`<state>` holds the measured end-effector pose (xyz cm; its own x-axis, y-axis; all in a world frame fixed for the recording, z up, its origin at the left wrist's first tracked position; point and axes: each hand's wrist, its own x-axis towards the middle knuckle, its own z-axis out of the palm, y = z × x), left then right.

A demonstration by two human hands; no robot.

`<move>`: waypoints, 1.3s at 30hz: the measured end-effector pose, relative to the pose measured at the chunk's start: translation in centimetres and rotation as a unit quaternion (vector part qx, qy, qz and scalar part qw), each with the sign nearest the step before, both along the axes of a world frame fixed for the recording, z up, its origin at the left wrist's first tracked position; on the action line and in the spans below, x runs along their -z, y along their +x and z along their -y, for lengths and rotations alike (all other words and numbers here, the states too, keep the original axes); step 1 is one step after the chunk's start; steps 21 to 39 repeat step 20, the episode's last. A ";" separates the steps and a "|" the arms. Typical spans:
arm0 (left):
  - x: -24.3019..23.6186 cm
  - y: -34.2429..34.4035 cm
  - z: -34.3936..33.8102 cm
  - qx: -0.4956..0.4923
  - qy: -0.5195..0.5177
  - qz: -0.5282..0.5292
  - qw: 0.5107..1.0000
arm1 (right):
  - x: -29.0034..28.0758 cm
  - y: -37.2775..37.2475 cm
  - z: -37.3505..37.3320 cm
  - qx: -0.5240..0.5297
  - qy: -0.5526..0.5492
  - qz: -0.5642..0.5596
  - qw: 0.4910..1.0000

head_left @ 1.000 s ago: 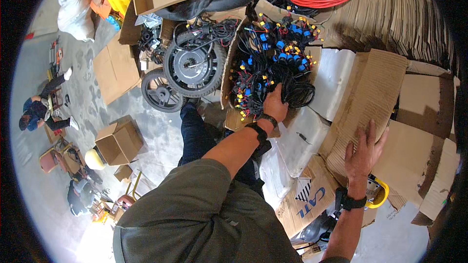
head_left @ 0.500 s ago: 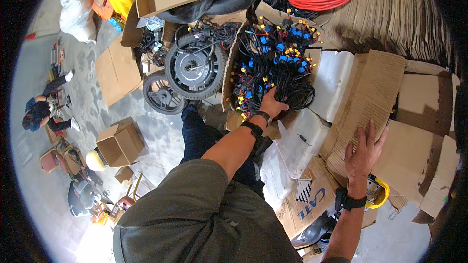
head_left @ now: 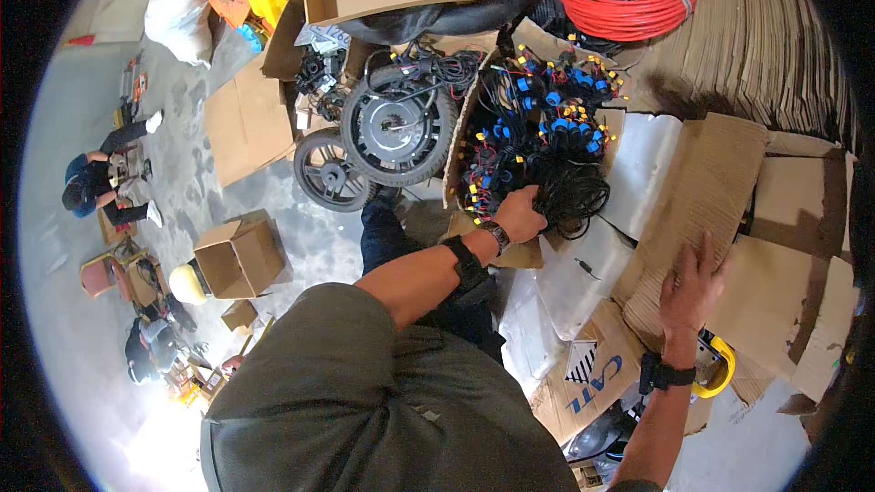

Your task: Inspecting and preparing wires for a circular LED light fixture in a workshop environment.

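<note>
My left hand (head_left: 522, 215), with a watch and a black strap on its arm, closes its fingers at the near edge of a coiled black cable bundle (head_left: 576, 199). The bundle lies in an open cardboard box (head_left: 456, 157) filled with tangled wiring harnesses (head_left: 547, 96) that have blue and yellow connectors. My fingertips are partly hidden among the cables. Over on the right, my right hand (head_left: 691, 290) rests with its fingers apart on a corrugated cardboard flap (head_left: 702, 191), holding nothing.
Two wheels, a larger motor wheel (head_left: 398, 128) and a smaller one (head_left: 332, 171), lie left of the box. A red hose coil (head_left: 583, 14) sits behind it. White foam-like sheeting (head_left: 583, 278) lies between my hands. A person (head_left: 91, 184) sits at far left near an open carton (head_left: 239, 257).
The whole view has shifted, so most things appear farther right. My left hand's fingers have drawn in at the black cables. The right hand stays on the cardboard flap.
</note>
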<state>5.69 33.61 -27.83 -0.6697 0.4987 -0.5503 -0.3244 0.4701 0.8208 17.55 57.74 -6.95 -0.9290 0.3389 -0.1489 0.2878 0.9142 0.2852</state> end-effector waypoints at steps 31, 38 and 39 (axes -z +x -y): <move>-8.9 1.1 5.3 0.080 -0.003 -0.035 0.996 | 0.8 0.5 -0.8 -0.016 0.003 -0.004 1.000; -8.9 1.1 5.3 0.080 -0.003 -0.035 0.996 | 0.8 0.5 -0.8 -0.016 0.003 -0.004 1.000; -8.9 1.1 5.3 0.080 -0.003 -0.035 0.996 | 0.8 0.5 -0.8 -0.016 0.003 -0.004 1.000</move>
